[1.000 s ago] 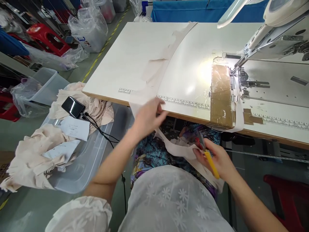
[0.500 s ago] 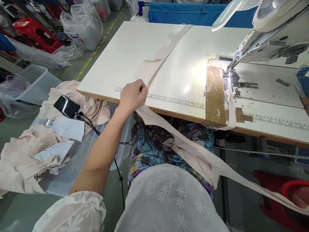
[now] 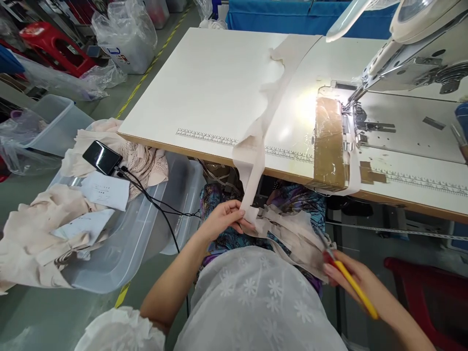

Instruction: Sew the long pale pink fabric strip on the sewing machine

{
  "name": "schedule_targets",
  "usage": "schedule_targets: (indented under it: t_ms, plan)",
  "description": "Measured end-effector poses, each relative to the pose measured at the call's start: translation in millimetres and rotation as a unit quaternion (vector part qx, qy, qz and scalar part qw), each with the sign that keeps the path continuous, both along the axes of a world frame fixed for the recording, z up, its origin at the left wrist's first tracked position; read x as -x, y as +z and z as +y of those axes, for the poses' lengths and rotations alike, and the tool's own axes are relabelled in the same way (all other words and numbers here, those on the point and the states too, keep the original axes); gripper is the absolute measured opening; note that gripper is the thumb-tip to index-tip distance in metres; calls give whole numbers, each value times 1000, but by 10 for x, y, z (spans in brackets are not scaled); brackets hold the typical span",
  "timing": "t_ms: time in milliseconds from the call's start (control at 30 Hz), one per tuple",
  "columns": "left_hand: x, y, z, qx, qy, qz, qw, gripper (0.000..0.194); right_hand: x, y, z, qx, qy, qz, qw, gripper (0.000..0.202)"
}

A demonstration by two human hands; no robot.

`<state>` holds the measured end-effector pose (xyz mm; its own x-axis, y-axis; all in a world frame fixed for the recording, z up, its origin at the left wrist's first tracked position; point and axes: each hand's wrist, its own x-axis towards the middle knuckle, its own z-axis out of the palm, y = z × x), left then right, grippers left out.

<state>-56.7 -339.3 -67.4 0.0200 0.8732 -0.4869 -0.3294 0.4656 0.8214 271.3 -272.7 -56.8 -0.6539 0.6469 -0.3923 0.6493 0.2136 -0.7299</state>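
Observation:
My left hand [image 3: 228, 217] is closed on a pale pink fabric strip [image 3: 252, 180] above the lap, at the table's front edge. The strip runs from the fingers up over the edge and across the white tabletop. More of the pale cloth [image 3: 292, 234] lies bunched on the lap between my hands. My right hand [image 3: 353, 275] grips scissors with a yellow and red handle [image 3: 353, 282]. Their metal blades [image 3: 323, 241] are blurred and point at the bunched cloth; whether they touch it I cannot tell.
A lit sewing machine [image 3: 413, 53] stands at the right of the white table [image 3: 204, 87], beside a tape-covered block [image 3: 329, 141]. At left, a clear plastic bin [image 3: 120, 273] carries pale garments, paper slips and a black phone [image 3: 102, 157] with cables. A red stool [image 3: 420, 292] is at lower right.
My left hand has come down from the tabletop edge to the lap. My right hand has moved in from the far right with the scissors. The stretched strip now hangs slack and bunched.

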Motion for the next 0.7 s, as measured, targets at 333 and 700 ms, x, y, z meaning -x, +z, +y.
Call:
schedule_targets:
  t_ms: [333,700]
  plan:
    - [-122,116,-138,29,29,-14,999,51,1047,33,435,88,241,10,967,52]
    - [-131,98,-113,44,36,-30,998,52,1213,123,449,-110,243,-76,961,53]
